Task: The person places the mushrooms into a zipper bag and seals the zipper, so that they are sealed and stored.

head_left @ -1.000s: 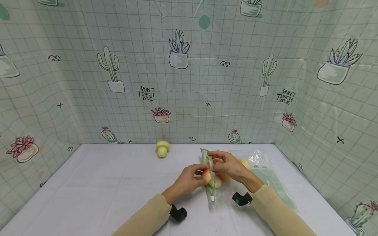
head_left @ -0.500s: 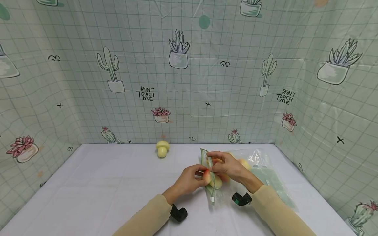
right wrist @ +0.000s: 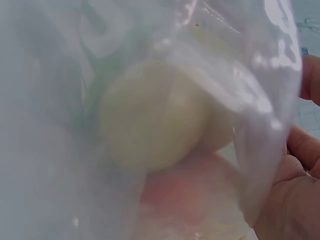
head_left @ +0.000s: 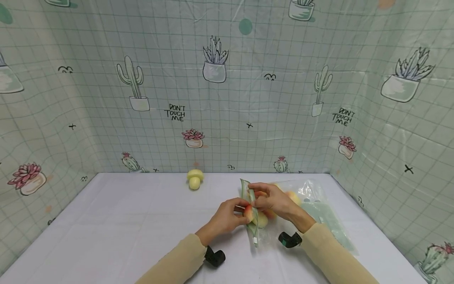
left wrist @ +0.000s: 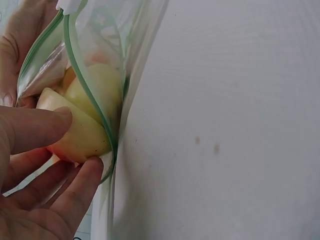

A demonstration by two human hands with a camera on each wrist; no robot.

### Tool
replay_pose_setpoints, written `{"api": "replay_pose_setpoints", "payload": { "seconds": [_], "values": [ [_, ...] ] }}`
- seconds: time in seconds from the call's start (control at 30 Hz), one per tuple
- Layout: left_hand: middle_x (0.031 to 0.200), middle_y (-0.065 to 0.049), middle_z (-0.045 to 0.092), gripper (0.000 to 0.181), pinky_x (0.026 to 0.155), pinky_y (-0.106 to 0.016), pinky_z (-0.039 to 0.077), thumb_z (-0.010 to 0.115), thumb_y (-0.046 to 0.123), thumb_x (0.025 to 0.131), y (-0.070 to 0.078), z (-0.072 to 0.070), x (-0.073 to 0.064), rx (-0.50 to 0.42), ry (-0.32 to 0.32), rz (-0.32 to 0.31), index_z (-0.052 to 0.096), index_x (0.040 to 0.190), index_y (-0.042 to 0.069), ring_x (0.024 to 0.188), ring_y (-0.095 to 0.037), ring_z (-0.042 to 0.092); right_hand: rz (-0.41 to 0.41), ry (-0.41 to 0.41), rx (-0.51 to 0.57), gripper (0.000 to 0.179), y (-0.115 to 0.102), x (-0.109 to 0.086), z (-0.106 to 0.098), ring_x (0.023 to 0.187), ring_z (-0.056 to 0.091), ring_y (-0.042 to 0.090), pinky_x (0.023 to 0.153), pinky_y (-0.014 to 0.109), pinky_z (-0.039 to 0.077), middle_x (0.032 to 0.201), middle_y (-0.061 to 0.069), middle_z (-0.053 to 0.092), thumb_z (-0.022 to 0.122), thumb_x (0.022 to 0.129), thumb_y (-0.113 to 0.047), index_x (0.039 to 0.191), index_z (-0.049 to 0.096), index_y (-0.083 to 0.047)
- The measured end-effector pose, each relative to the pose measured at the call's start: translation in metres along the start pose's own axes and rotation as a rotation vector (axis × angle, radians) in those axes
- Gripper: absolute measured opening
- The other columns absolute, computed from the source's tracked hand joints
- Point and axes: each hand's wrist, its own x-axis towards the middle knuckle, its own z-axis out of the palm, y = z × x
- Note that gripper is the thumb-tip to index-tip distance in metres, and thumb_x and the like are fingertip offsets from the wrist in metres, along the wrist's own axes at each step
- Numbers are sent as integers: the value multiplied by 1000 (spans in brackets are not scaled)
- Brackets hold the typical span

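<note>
In the head view my left hand [head_left: 225, 215] holds a red-and-yellow peach [head_left: 248, 213] between thumb and fingers. The peach [left wrist: 80, 132] sits in the green-edged mouth of a clear zip bag [left wrist: 80, 75]. My right hand [head_left: 274, 200] pinches the rim of that bag near its middle. Several similar fruits are inside the bag, including a pale yellow one [head_left: 260, 220]. Through the plastic, the right wrist view shows a pale round fruit [right wrist: 155, 117] above a reddish one [right wrist: 185, 190], both blurred.
A yellow mushroom-shaped object [head_left: 194, 179] stands at the back of the white table [head_left: 142, 221]. The bag's pale green printed part [head_left: 324, 221] spreads flat toward the right edge. Behind rises a gridded backdrop [head_left: 227, 102] with plant drawings.
Both hands hold almost the same place and grip. The peach and the pale fruit beside the bag's rim have shifted very slightly to the right.
</note>
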Motion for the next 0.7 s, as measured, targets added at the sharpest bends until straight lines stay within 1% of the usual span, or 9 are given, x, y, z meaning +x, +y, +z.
{"api": "replay_pose_setpoints", "payload": {
  "seconds": [0.17,0.3,0.4,0.53,0.7],
  "values": [
    [101,-7,66,28,75,-27,53,74,-2,76,0,-2,0,13,38,3,65,103,3,94,-25,65,0,4,-14,64,-1,1,0,117,48,39,82,37,53,136,32,42,66,82,-2,139,39,7],
    [99,-7,66,27,74,-28,53,74,-2,76,0,-2,1,24,44,-2,65,101,2,93,-25,65,5,7,-23,63,-1,1,0,122,45,38,83,38,53,138,29,42,66,83,-4,139,40,6],
    [99,-6,66,27,74,-29,53,74,-2,77,0,0,2,26,43,-7,65,101,3,93,-24,65,7,7,-12,63,-1,0,0,118,50,35,81,38,54,138,30,42,65,83,-3,140,39,7],
    [99,-5,66,27,74,-28,53,75,-2,77,2,2,4,32,45,-7,65,101,4,92,-24,65,10,2,11,64,-1,0,-1,107,56,30,78,37,55,136,32,42,64,82,-1,140,38,8],
    [98,-5,66,27,74,-26,53,75,-3,76,2,4,5,36,47,4,65,101,3,92,-24,65,2,-2,12,64,-2,0,-2,108,56,31,76,38,55,136,32,42,63,82,0,140,38,8]
  ]
}}
